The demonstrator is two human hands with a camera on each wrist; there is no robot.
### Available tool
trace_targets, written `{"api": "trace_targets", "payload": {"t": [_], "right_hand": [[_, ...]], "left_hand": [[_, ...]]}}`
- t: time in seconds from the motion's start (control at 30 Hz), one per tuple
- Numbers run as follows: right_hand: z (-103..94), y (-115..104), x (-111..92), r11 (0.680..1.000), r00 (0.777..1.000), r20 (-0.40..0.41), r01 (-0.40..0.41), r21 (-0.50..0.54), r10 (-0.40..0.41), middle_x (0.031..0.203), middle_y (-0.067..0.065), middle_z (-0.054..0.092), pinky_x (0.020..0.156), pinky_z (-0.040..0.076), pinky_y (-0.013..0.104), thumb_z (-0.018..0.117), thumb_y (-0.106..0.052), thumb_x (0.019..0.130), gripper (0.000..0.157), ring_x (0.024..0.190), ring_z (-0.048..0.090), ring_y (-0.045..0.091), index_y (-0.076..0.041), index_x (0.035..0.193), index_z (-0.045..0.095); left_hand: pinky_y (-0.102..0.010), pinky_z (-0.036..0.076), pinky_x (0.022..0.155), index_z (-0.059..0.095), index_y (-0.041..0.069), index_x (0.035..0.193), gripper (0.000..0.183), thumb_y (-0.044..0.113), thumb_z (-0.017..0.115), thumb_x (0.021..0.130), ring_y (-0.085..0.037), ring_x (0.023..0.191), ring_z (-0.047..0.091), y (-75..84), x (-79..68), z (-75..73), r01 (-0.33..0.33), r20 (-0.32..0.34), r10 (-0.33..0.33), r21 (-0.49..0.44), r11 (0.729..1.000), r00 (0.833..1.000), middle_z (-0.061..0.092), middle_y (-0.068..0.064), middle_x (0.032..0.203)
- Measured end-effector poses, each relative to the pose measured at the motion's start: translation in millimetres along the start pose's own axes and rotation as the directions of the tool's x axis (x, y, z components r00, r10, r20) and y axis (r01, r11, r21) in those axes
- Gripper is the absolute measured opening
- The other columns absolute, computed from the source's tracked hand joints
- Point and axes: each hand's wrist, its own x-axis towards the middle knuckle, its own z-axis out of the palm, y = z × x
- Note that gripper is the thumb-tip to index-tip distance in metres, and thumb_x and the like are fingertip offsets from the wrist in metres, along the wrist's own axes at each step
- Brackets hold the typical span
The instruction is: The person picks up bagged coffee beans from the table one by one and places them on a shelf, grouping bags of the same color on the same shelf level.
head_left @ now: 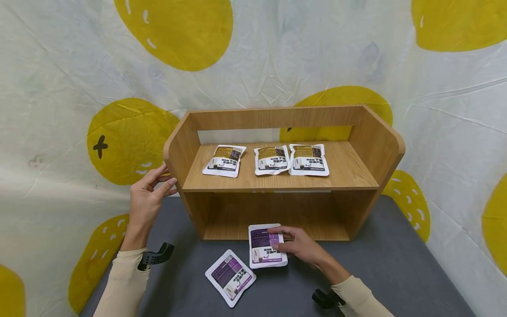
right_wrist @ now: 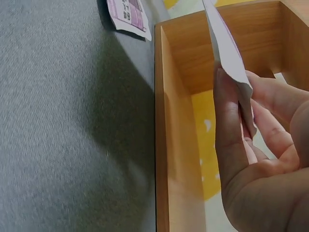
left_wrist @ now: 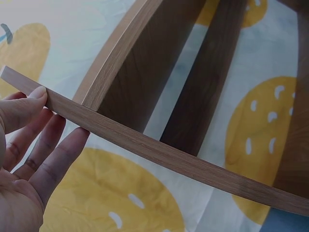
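Observation:
My right hand (head_left: 299, 247) pinches a white-edged pouch with a purple label (head_left: 261, 257) in front of the wooden shelf's lower opening. In the right wrist view, that pouch (right_wrist: 228, 50) is edge-on between thumb and fingers. A second purple pouch (head_left: 231, 278) lies tilted on the dark table to its left. My left hand (head_left: 148, 193) holds the left side panel of the wooden shelf (head_left: 277, 182). The left wrist view has the thumb on the panel's front edge (left_wrist: 145, 147) and the other fingertips against its outer side.
Three pouches with brown-gold labels lie on the upper board: one at left (head_left: 225, 160), two side by side at middle (head_left: 272, 160) and right (head_left: 309, 159). Behind the grey table (head_left: 396, 264) hangs a pale cloth (head_left: 257, 53) with yellow shapes.

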Motion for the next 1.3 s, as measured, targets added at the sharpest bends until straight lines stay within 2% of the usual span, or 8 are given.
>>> {"api": "trace_targets", "payload": {"t": [0.17,0.27,0.43,0.63,0.8,1.03,1.17,1.3], "right_hand": [[6.6,1,4,0.998,0.999,-0.033,0.001,-0.057,-0.003,0.136,0.018,0.059,0.08,0.059,0.027,0.073,-0.019,0.096,0.04,0.106,0.061,0.025,-0.01,0.134,0.067],[11.2,3,6,1.0,1.0,-0.022,-0.004,-0.022,0.004,0.13,0.018,0.061,0.08,0.059,0.026,0.073,-0.018,0.095,0.041,0.102,0.063,0.023,-0.008,0.134,0.066],[17.0,4,9,0.997,0.999,0.042,0.008,0.08,-0.011,0.12,0.021,0.065,0.08,0.061,0.026,0.075,-0.008,0.091,0.052,0.097,0.068,0.022,0.0,0.14,0.058],[25.8,4,11,0.991,0.996,0.079,0.026,0.134,-0.037,0.121,0.025,0.064,0.081,0.061,0.026,0.074,-0.003,0.091,0.055,0.098,0.068,0.023,0.005,0.141,0.053],[34.1,3,14,0.987,0.996,0.079,0.018,0.159,-0.031,0.124,0.024,0.064,0.081,0.061,0.026,0.071,-0.007,0.095,0.048,0.097,0.069,0.021,0.004,0.139,0.055],[45.0,2,20,0.99,0.999,0.034,-0.01,0.144,0.005,0.122,0.019,0.063,0.077,0.063,0.029,0.071,-0.014,0.096,0.042,0.093,0.069,0.02,0.001,0.134,0.061],[49.3,3,23,0.984,1.0,0.029,-0.01,0.179,0.005,0.122,0.021,0.062,0.082,0.063,0.031,0.072,-0.008,0.095,0.044,0.097,0.069,0.022,0.003,0.136,0.059],[52.0,6,27,0.982,0.999,0.044,-0.004,0.188,-0.005,0.121,0.022,0.063,0.082,0.061,0.027,0.074,-0.002,0.09,0.052,0.097,0.068,0.021,0.004,0.139,0.056]], "left_hand": [[-0.03,0.063,0.073,0.064,0.012,0.139,0.05,-0.004,0.07,0.092,-0.015,0.102,0.07,-0.1,-0.1,0.0,-0.002,-0.002,0.002,0.015,1.0,1.0,0.065,-0.008,0.12],[-0.03,0.063,0.074,0.064,0.013,0.139,0.05,-0.003,0.07,0.092,-0.015,0.102,0.07,-0.3,0.0,-0.1,-0.001,-0.002,0.001,0.029,1.0,1.0,0.065,-0.008,0.121],[-0.03,0.063,0.074,0.064,0.013,0.139,0.05,-0.002,0.071,0.092,-0.016,0.102,0.07,-0.3,0.3,0.7,0.004,-0.004,-0.004,0.03,1.0,1.0,0.065,-0.008,0.12],[-0.029,0.063,0.073,0.064,0.013,0.139,0.05,-0.003,0.071,0.092,-0.015,0.101,0.07,-0.1,0.2,1.2,0.002,-0.006,-0.002,0.027,1.0,1.0,0.066,-0.007,0.119],[-0.03,0.063,0.072,0.064,0.012,0.139,0.05,-0.005,0.07,0.091,-0.015,0.101,0.07,0.1,-0.2,1.3,-0.001,-0.009,0.001,0.009,1.0,1.0,0.066,-0.007,0.119],[-0.031,0.063,0.072,0.065,0.012,0.138,0.05,-0.004,0.071,0.091,-0.017,0.099,0.07,0.4,-0.5,1.1,0.003,-0.018,-0.003,0.008,1.0,1.0,0.066,-0.008,0.119],[-0.031,0.063,0.072,0.065,0.011,0.137,0.05,-0.005,0.072,0.09,-0.018,0.098,0.07,0.4,-0.3,1.1,0.002,-0.018,-0.002,-0.001,1.0,1.0,0.066,-0.008,0.119],[-0.031,0.063,0.072,0.065,0.01,0.137,0.05,-0.005,0.072,0.09,-0.018,0.098,0.07,0.4,0.2,1.1,-0.001,-0.015,0.001,-0.006,1.0,1.0,0.066,-0.009,0.119]]}}
